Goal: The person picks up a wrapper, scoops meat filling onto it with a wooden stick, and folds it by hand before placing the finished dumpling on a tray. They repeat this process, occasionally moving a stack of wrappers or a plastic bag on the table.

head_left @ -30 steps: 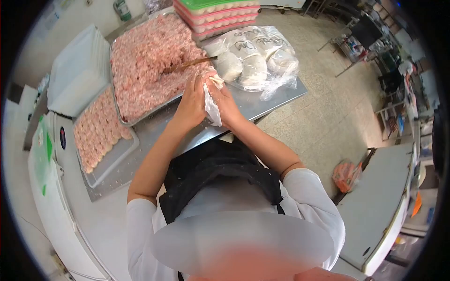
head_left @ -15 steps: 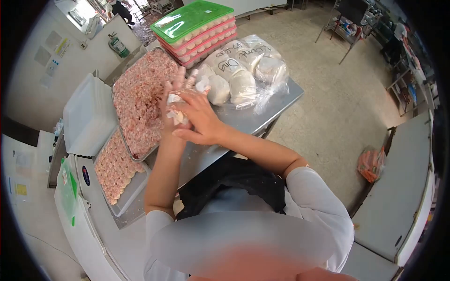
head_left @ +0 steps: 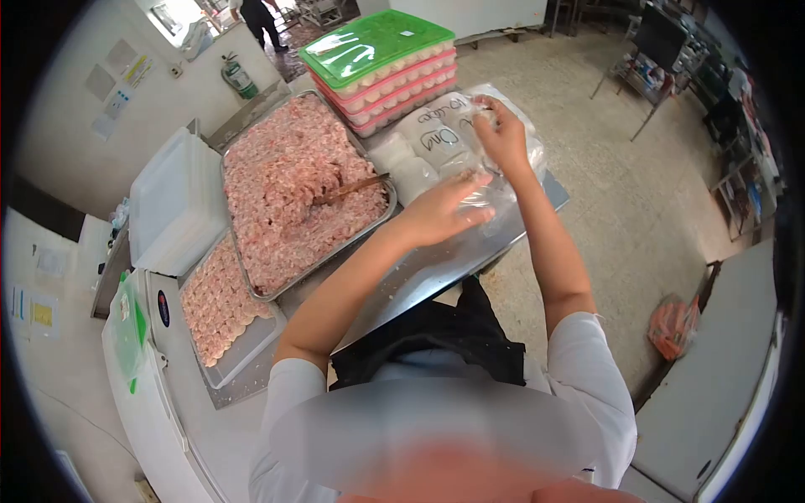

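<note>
A clear plastic bag (head_left: 436, 138) with black handwriting holds several round white packs on the steel table. My right hand (head_left: 505, 142) is at the bag's far right part, fingers curled and closed on the plastic. Over the bag's near edge is my left hand (head_left: 444, 210), empty, with its fingers stretched and apart. To the left, a metal tray (head_left: 394, 201) carries a large mound of pink minced meat (head_left: 281, 168). A flat wooden-looking stick (head_left: 356, 187) is stuck in the meat.
Stacked egg-shaped pieces fill pink trays (head_left: 381, 105) under a green lid (head_left: 377, 46) behind the bag. White plastic boxes (head_left: 172, 201) stand at left, beside a clear tray (head_left: 251, 356) of meat-filled pieces (head_left: 218, 306). The steel table (head_left: 411, 272) ends at my right.
My hands have parted. They were together by the meat tray with white scraps between them; now both are at the bag on the right. The stick in the meat has come into view.
</note>
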A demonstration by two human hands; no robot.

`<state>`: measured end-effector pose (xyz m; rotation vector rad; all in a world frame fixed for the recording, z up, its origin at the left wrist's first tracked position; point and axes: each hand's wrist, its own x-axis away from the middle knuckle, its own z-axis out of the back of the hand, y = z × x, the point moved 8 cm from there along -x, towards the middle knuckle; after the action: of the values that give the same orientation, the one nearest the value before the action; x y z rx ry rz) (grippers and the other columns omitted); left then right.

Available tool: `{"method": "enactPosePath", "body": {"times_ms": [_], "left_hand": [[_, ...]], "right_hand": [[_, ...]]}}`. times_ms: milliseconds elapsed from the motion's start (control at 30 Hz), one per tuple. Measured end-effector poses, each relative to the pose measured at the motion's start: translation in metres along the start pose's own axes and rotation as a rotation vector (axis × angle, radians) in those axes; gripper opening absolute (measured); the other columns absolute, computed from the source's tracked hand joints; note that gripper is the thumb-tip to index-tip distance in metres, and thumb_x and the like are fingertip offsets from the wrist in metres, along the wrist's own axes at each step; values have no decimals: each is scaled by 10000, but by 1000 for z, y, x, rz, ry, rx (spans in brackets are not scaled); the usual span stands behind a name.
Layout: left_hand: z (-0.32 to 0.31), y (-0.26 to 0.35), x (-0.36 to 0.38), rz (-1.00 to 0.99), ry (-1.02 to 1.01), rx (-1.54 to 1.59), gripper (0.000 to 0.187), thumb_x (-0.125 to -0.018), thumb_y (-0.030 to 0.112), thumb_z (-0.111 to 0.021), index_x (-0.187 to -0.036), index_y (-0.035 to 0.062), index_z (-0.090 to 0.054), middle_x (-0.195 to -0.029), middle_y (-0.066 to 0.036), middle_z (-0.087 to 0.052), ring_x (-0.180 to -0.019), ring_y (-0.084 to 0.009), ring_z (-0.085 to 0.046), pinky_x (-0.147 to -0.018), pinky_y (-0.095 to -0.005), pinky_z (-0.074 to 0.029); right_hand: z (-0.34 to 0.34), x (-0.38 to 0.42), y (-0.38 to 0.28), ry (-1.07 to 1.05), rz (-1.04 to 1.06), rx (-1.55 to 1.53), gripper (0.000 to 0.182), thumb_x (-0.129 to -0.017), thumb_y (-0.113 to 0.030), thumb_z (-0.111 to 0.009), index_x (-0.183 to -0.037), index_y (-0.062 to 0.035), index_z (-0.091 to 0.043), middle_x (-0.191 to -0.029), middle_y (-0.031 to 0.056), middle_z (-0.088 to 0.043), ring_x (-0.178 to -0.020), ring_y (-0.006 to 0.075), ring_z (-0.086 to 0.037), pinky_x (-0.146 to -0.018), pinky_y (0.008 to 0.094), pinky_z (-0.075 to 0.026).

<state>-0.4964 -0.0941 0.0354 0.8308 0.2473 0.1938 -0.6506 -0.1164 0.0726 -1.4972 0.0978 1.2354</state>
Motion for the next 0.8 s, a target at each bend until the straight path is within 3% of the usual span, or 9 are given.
{"method": "enactPosePath", "body": {"times_ms": [33,67,100,200,267,367,467,633,800], "left_hand": [[-7,-3,-7,-5,-14,12,673,-893,467,-558,-1386,39,-396,-1477,-194,-315,-1413,-373,-176,-1125,-546,-172],[-13,-6,-14,11,-1,-362,671,-853,444,-610,-1353,33,-436,-1467,-191,-334,-1409,-381,-183,-1127,-554,-156],[-18,-9,-22,20,17,-738,669,-813,421,-663,-1319,26,-475,-1457,-187,-354,-1405,-390,-189,-1130,-563,-140],[-30,-10,-46,32,-42,-873,683,-730,458,-717,-1234,25,-558,-1375,-161,-446,-1368,-372,-264,-1112,-601,-144],[-37,-10,-59,53,-61,-1042,663,-669,516,-748,-1121,43,-642,-1281,-130,-510,-1303,-327,-342,-1085,-613,-196],[-50,-25,-76,130,-51,-1192,669,-664,540,-745,-1111,49,-658,-1293,-112,-507,-1301,-315,-331,-1089,-593,-197],[-50,-26,-79,177,-178,-1136,648,-677,572,-719,-1083,69,-686,-1321,-114,-488,-1334,-320,-285,-1098,-606,-158],[-54,-22,-66,69,-55,-1145,625,-702,597,-680,-1054,80,-706,-1336,-134,-466,-1361,-341,-247,-1093,-642,-108],[-56,-8,-47,95,-164,-1094,587,-706,575,-681,-1000,68,-717,-1298,-138,-472,-1346,-363,-272,-1089,-657,-97]], "right_hand": [[3,1,29,-86,-193,-15,303,-829,-234,-644,-1036,-13,-636,-853,133,-676,-600,212,-590,-602,341,-475],[4,9,56,-167,-389,-32,322,-829,-274,-654,-1007,-6,-653,-780,136,-679,-555,217,-578,-581,347,-474],[10,12,62,-157,-401,-18,322,-829,-274,-654,-1007,-6,-653,-780,136,-679,-555,217,-578,-581,347,-474],[6,24,57,-319,-283,267,378,-821,-374,-664,-912,-7,-672,-714,186,-644,-611,249,-602,-610,350,-480],[3,27,59,-347,-336,229,381,-822,-373,-661,-916,-4,-668,-714,188,-643,-626,257,-612,-619,355,-482],[4,26,66,-362,-430,149,373,-831,-356,-649,-936,1,-657,-713,195,-641,-659,269,-635,-637,367,-486],[8,27,65,-295,-376,167,346,-829,-321,-645,-950,3,-651,-754,220,-646,-700,306,-651,-655,378,-495],[2,30,53,-284,-166,199,282,-822,-245,-633,-949,6,-649,-897,215,-654,-817,373,-635,-720,401,-506],[-2,29,56,-301,-135,232,253,-829,-227,-624,-948,-6,-653,-914,194,-658,-840,364,-632,-741,403,-501]]}}
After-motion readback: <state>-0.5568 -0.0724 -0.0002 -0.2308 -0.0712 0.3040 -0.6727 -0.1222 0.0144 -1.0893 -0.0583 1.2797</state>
